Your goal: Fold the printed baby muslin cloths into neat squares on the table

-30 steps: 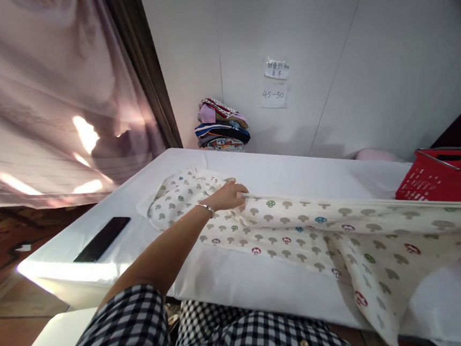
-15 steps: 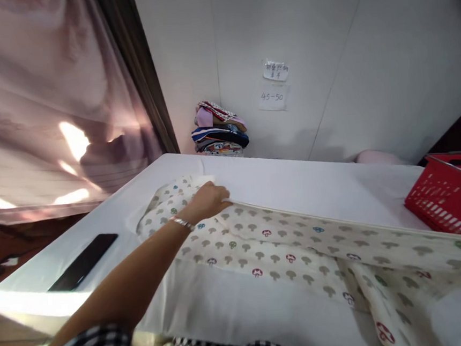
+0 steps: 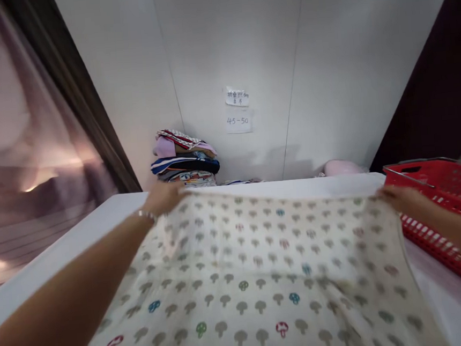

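A white cloth printed with small mushrooms (image 3: 241, 290) is stretched wide in front of me, its far edge lifted off the table. At its far left corner, my left hand (image 3: 165, 196) is closed on the edge, with a bracelet on the wrist. My right hand (image 3: 394, 197) grips the far right corner, slightly blurred, close by the red basket. The mushrooms are mostly grey-brown, some red, blue and green. Creases run through the cloth's lower right part. Its near edge lies out of view.
Folded fabrics are stacked (image 3: 184, 158) at the back left of the white table (image 3: 108, 213). A red plastic basket (image 3: 453, 183) stands at the right. Two paper notes (image 3: 239, 121) hang on the wall. A pink bundle (image 3: 341, 167) sits behind the table's far edge.
The cloth went from lying bunched and slanted to being spread and raised between both hands. My right hand has come into view at the right. The view has turned rightward; the phone is out of sight.
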A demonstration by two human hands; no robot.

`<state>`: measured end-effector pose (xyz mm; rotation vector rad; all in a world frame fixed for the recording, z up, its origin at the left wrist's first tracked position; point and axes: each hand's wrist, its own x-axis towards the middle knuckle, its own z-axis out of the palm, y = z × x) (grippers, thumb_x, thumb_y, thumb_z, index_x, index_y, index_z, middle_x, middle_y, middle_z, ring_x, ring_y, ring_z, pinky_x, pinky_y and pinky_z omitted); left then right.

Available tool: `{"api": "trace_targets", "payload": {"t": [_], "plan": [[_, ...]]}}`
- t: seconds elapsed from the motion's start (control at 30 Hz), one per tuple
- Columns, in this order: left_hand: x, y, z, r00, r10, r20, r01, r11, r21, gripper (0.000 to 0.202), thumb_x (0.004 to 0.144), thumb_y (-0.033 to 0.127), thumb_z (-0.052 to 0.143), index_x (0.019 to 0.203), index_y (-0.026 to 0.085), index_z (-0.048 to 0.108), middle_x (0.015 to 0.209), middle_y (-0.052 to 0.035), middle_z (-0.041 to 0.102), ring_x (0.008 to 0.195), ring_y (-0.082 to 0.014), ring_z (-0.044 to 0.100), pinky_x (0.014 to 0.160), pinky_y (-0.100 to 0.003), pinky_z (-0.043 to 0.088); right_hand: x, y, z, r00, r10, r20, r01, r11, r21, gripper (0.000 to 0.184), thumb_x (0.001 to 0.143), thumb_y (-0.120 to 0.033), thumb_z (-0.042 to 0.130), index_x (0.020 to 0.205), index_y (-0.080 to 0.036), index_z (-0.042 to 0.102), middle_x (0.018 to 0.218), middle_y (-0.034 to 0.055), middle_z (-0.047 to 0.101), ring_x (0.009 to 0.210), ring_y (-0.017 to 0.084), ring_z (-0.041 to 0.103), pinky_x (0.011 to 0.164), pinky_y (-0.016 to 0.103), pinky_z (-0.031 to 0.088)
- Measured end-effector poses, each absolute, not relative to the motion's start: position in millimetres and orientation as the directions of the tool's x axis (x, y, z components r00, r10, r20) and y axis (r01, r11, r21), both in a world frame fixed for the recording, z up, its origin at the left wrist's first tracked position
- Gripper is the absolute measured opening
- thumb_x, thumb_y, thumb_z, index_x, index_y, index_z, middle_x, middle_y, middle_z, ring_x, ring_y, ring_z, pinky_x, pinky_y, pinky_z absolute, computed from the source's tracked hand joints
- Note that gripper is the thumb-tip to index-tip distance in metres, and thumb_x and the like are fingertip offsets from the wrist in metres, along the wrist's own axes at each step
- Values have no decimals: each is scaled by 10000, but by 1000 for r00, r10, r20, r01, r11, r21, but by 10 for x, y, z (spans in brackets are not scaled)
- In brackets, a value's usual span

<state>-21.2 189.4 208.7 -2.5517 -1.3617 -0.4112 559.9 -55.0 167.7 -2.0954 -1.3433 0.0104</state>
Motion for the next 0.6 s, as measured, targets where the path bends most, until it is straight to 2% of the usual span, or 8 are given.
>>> {"api": "trace_targets", "payload": {"t": [0.07, 0.13, 0.17, 0.23, 0.3, 0.43, 0.5, 0.6], "plan": [[-47, 2100, 2755, 438, 752, 493, 889, -444, -113, 479, 818, 526, 433, 952, 121, 651, 885, -39, 693, 924, -193, 604, 850, -350, 413, 5684, -163, 2306, 487, 700, 523, 867, -314, -387, 159, 744, -268, 539, 672, -196, 662, 783, 92, 692, 716, 179, 604, 647, 331, 390], [39, 2202, 3368, 329, 695, 639, 935, -334, -119, 645, 840, 571, 324, 983, 15, 619, 1016, -83, 659, 1056, -233, 552, 892, -397, 371, 5719, 85, 2939, 485, 514, 707, 865, -398, -304, 327, 806, -302, 441, 834, -97, 694, 987, 156, 663, 895, 179, 591, 669, 338, 348], [56, 2217, 3615, 254, 628, 736, 956, -279, -92, 721, 841, 592, 261, 997, -27, 597, 1074, -94, 630, 1107, -258, 513, 913, -426, 336, 5718, 152, 3200, 479, 433, 764, 859, -411, -306, 425, 819, -356, 402, 833, -50, 696, 1036, 184, 642, 935, 189, 578, 654, 354, 328], [58, 2196, 3944, 291, 524, 800, 942, -302, -145, 836, 818, 609, 128, 1022, -78, 559, 1175, -82, 560, 1188, -290, 424, 944, -452, 253, 5688, 191, 3535, 476, 391, 788, 854, -421, -307, 575, 815, -455, 345, 834, 7, 686, 1061, 208, 618, 938, 197, 567, 623, 391, 296], [39, 2146, 4040, 344, 489, 802, 919, -349, -181, 854, 807, 593, 94, 1010, -104, 544, 1204, -62, 527, 1214, -282, 384, 960, -426, 225, 5648, 152, 3591, 466, 389, 795, 859, -416, -299, 564, 833, -444, 347, 945, 10, 662, 1021, 201, 633, 904, 172, 572, 625, 373, 306], [-10, 2017, 3574, 344, 515, 785, 882, -463, -83, 683, 889, 522, 268, 1006, -88, 551, 1129, -55, 571, 1108, -156, 473, 958, -294, 308, 5677, -11, 3076, 425, 449, 786, 889, -368, -272, 357, 889, -256, 399, 1080, -39, 608, 940, 159, 662, 740, 96, 571, 645, 250, 370], [-28, 1878, 3038, 380, 581, 720, 864, -500, -53, 552, 898, 473, 348, 1001, -20, 577, 980, -21, 621, 910, -100, 538, 878, -261, 379, 5775, -139, 2639, 462, 506, 728, 874, -399, -278, 280, 872, -193, 444, 1059, -76, 617, 920, 132, 668, 703, 105, 566, 647, 235, 390], [-31, 1484, 1973, 610, 605, 511, 734, -674, -78, 314, 876, 370, 429, 928, 118, 608, 843, 0, 632, 711, -101, 552, 708, -225, 428, 5969, -425, 1851, 512, 652, 558, 852, -467, -237, 248, 851, -167, 455, 1022, -153, 634, 946, 92, 673, 808, 159, 595, 697, 246, 412]]}}
